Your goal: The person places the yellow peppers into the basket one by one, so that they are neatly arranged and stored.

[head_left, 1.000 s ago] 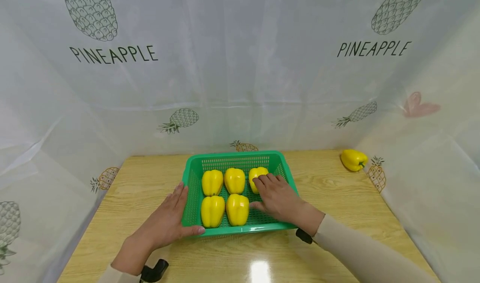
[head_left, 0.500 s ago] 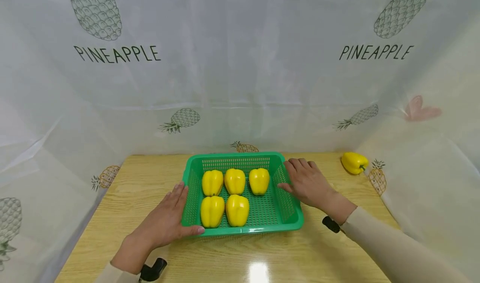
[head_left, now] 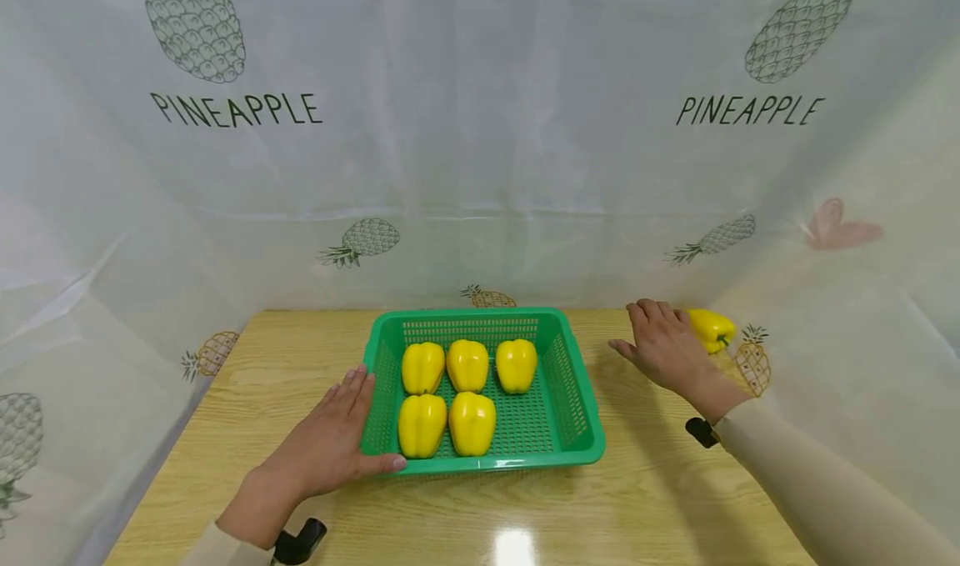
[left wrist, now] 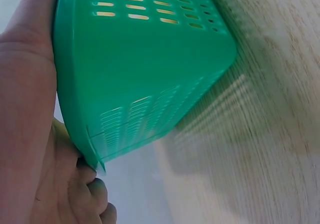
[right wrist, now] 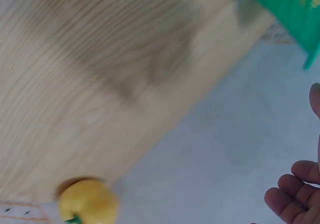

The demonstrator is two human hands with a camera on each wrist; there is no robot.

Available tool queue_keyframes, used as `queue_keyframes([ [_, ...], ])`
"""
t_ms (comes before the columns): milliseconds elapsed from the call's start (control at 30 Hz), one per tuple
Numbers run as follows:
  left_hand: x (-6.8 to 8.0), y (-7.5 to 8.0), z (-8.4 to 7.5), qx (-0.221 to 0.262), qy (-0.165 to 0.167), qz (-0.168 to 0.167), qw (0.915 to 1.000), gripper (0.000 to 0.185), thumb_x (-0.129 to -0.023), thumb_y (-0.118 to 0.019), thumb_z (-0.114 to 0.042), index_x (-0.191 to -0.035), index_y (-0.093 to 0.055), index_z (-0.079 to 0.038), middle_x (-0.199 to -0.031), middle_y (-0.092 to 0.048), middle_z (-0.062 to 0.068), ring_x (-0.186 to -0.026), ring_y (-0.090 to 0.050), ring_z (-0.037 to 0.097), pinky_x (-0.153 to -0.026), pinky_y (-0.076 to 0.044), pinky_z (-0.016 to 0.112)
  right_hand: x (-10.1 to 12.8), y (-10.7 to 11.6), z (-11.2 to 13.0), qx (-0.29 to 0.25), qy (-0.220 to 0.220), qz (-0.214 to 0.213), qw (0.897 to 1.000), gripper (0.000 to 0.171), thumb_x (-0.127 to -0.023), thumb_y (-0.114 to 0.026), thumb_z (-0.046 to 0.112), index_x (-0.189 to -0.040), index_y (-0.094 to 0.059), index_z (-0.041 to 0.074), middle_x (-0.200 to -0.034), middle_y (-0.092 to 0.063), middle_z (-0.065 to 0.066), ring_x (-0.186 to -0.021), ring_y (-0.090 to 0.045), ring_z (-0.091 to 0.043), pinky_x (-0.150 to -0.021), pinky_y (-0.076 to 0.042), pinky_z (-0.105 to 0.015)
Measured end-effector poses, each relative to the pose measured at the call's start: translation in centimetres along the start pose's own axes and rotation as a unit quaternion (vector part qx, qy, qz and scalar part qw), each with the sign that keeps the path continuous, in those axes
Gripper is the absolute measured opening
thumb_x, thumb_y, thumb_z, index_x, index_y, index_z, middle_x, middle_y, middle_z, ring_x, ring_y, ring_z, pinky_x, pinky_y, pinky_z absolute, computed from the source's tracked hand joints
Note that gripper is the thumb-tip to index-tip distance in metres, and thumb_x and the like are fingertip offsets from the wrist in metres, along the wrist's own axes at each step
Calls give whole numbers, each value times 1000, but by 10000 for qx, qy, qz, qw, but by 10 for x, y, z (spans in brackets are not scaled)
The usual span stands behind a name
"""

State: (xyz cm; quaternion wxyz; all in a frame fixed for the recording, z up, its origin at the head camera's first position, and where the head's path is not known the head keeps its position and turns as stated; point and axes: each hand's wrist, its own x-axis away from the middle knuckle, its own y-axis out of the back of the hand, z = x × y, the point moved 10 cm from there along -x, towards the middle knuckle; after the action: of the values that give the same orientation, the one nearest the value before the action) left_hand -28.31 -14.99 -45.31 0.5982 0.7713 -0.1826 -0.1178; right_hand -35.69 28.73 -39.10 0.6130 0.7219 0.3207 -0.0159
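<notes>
The loose yellow pepper [head_left: 711,329] lies at the far right corner of the wooden table [head_left: 660,483], well apart from the green basket [head_left: 577,399]. Your right hand [head_left: 663,351] hovers just beside that pepper, fingers spread and relaxed, holding nothing. Your left hand [head_left: 326,445] rests flat against the basket's near left corner, fingers straight along its wall and thumb along its near rim. Five yellow peppers [head_left: 467,364] sit in the basket, three in the far row and two in the near row.
</notes>
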Motion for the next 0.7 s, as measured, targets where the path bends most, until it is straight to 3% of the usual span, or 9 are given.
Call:
queue_keyframes([
  [367, -2, -3, 4, 134, 52, 55, 9999, 132, -84, -57, -89, -165, -20, 8, -173, -16, 29, -160, -20, 45, -128, -25, 62, 27, -56, -80, 127, -993, 1272, 9868, 63, -97, -77, 41, -122, -48, -10, -124, -55, -30, -115, -54, -49, -87, -47, -65],
  [500, -1, -3, 3, 235, 54, 52, 9997, 130, -84, -63, -85, -165, -20, 8, -173, -15, 28, -160, -20, 45, -127, -25, 63, 37, -69, -103, 236, -1092, 1394, 9839, 66, -96, -78, 37, -125, -46, -14, -123, -54, -34, -115, -53, -53, -87, -46, -69],
  [700, -1, -3, 4, 271, 68, 33, 9996, 129, -84, -65, -83, -165, -20, 7, -174, -14, 27, -161, -20, 45, -127, -26, 63, 50, -81, -130, 483, -1087, 1268, 9848, 63, -96, -77, 35, -116, -46, -17, -104, -54, -31, -96, -55, -50, -72, -47, -62],
])
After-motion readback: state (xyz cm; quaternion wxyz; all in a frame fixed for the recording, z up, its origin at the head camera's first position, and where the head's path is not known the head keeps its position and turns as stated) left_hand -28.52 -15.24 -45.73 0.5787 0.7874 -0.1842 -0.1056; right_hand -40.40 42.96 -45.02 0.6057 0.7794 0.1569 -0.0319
